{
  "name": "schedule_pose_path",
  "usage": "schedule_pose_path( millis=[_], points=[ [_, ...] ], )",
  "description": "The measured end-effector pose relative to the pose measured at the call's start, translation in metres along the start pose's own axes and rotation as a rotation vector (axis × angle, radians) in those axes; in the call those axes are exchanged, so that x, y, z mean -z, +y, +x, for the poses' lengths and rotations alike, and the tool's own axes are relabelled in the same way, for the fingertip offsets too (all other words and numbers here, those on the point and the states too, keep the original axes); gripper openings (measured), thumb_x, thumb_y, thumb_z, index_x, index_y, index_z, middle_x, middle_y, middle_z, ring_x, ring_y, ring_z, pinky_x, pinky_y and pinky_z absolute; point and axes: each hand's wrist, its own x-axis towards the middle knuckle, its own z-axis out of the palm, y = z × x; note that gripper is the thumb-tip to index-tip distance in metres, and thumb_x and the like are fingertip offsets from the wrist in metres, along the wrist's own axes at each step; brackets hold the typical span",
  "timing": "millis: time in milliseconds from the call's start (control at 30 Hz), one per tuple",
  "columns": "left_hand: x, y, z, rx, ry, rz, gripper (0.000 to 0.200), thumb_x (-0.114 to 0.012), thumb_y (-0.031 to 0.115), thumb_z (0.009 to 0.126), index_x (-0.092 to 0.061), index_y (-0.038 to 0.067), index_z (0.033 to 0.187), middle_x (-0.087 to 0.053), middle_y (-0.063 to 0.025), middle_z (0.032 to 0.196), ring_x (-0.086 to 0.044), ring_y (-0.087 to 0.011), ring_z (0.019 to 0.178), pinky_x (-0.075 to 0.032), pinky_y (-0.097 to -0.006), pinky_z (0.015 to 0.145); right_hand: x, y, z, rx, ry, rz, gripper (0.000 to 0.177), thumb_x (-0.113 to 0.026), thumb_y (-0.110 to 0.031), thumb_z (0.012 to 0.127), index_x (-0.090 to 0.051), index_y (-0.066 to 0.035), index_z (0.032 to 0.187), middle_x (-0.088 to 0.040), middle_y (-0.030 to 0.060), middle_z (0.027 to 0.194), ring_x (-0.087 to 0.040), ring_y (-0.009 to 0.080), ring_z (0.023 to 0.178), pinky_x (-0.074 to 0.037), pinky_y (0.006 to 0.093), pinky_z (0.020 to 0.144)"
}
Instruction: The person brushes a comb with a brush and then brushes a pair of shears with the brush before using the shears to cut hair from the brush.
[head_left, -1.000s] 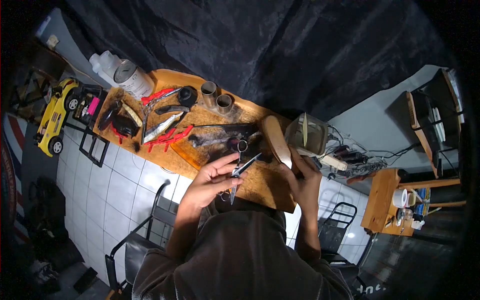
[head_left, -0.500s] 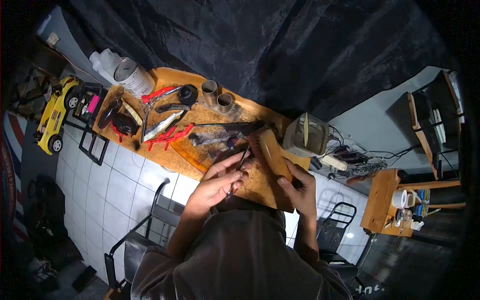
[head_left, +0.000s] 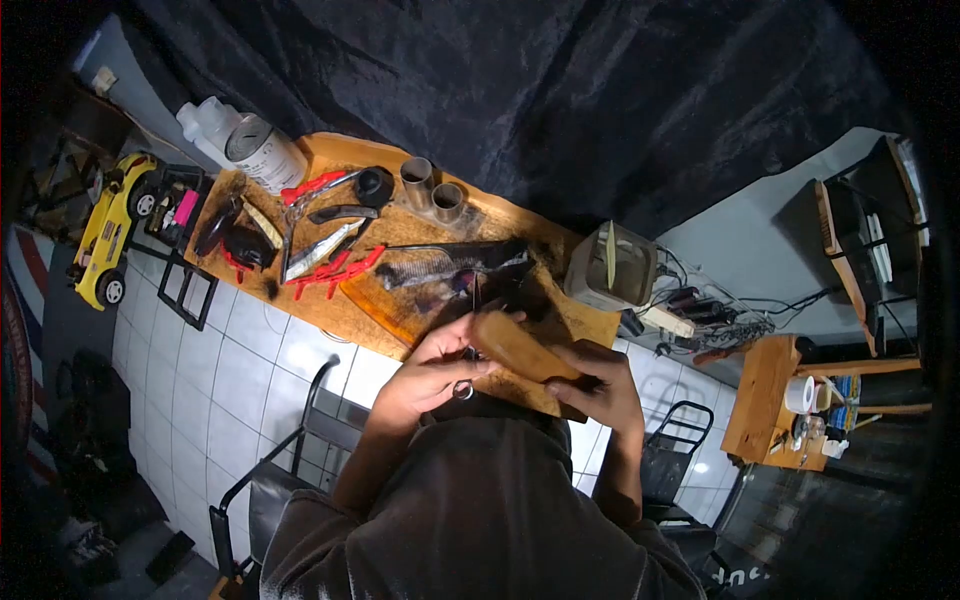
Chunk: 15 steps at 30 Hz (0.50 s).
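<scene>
Right fingers pinching tan brush by one end, left fingers pinching scissors beside its other end

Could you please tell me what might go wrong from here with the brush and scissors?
The brush overlaps the scissors in view, so an unseen edge might nick the fingers of the left hand.

If the brush, held by one end in the right hand, slips, it could knock the scissors loose.

Dark debris litters the table; anything dropped there might pick some up.
</scene>
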Motion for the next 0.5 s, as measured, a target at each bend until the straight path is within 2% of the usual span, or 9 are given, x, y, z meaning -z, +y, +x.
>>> schedule_pose_path(
  millis=[67, 100, 200, 233, 333, 367, 467, 500],
  points=[
    [0.004, 0.003, -0.005, 0.057, -0.037, -0.025, 0.07, -0.055, -0.009, 0.086, -0.024, 0.001, 0.147, -0.033, -0.0158, 0.149, -0.033, -0.025, 0.139, -0.032, -0.0375, 0.112, 0.004, -0.005, 0.008, 0.121, -0.078, -0.096, 0.049, -0.083, -0.017, 0.07, -0.067, 0.0, 0.113, -0.068, 0.0147, 0.094, -0.065, 0.0239, 0.083, -0.05, 0.0327, 0.073],
    [0.004, 0.003, -0.005, 0.084, -0.055, -0.036, 0.073, -0.055, -0.01, 0.085, -0.022, 0.001, 0.148, -0.033, -0.0151, 0.15, -0.032, -0.0249, 0.14, -0.031, -0.038, 0.113, 0.002, -0.001, 0.009, 0.172, -0.022, -0.139, 0.051, -0.083, -0.019, 0.068, -0.067, -0.002, 0.114, -0.066, 0.0144, 0.089, -0.065, 0.0255, 0.079, -0.049, 0.0327, 0.07],
    [0.003, 0.0, -0.007, 0.105, -0.056, -0.18, 0.074, -0.054, -0.011, 0.084, -0.02, 0.002, 0.149, -0.029, -0.0151, 0.152, -0.026, -0.0262, 0.143, -0.028, -0.04, 0.114, 0.0, -0.003, 0.01, -0.04, 0.103, -0.235, 0.045, -0.08, -0.022, 0.074, -0.068, -0.005, 0.114, -0.067, 0.0171, 0.096, -0.067, 0.0298, 0.088, -0.051, 0.0368, 0.078],
    [0.001, 0.001, -0.006, 0.102, -0.048, -0.189, 0.075, -0.053, -0.012, 0.084, -0.019, 0.002, 0.149, -0.028, -0.0154, 0.153, -0.022, -0.0276, 0.144, -0.025, -0.0415, 0.115, -0.002, -0.006, 0.012, -0.026, 0.169, -0.247, 0.046, -0.079, -0.021, 0.075, -0.066, -0.003, 0.116, -0.065, 0.0162, 0.088, -0.065, 0.0276, 0.079, -0.051, 0.0357, 0.07],
    [0.001, 0.005, -0.007, 0.079, -0.054, -0.199, 0.073, -0.052, -0.01, 0.084, -0.02, 0.002, 0.149, -0.028, -0.0159, 0.152, -0.022, -0.0272, 0.144, -0.025, -0.0407, 0.114, -0.012, -0.003, 0.015, -0.123, 0.359, -0.287, 0.046, -0.078, -0.019, 0.076, -0.065, -0.001, 0.116, -0.065, 0.0166, 0.089, -0.065, 0.0272, 0.079, -0.051, 0.034, 0.07],
    [0.001, 0.005, -0.007, 0.076, -0.046, -0.207, 0.073, -0.052, -0.01, 0.085, -0.02, 0.002, 0.149, -0.029, -0.0159, 0.152, -0.022, -0.0271, 0.144, -0.026, -0.0404, 0.114, -0.01, -0.006, 0.015, -0.183, 0.344, -0.267, 0.045, -0.078, -0.019, 0.077, -0.065, -0.002, 0.117, -0.065, 0.0168, 0.09, -0.065, 0.0273, 0.079, -0.051, 0.0357, 0.072],
    [0.003, 0.004, -0.008, 0.067, 0.028, -0.174, 0.075, -0.054, -0.009, 0.083, -0.021, 0.002, 0.149, -0.028, -0.0173, 0.152, -0.022, -0.028, 0.144, -0.027, -0.0405, 0.113, -0.005, -0.006, 0.011, -0.053, 0.19, -0.164, 0.045, -0.078, -0.02, 0.077, -0.065, -0.002, 0.117, -0.067, 0.0169, 0.099, -0.066, 0.0291, 0.087, -0.051, 0.0362, 0.079],
    [0.004, 0.001, -0.009, 0.07, 0.083, -0.129, 0.077, -0.056, -0.009, 0.082, -0.022, 0.003, 0.149, -0.027, -0.0186, 0.152, -0.022, -0.029, 0.144, -0.027, -0.0413, 0.113, -0.004, -0.004, 0.01, 0.014, 0.07, -0.083, 0.044, -0.078, -0.021, 0.077, -0.066, -0.002, 0.116, -0.067, 0.0167, 0.108, -0.066, 0.0315, 0.097, -0.049, 0.0357, 0.086]
  ],
)
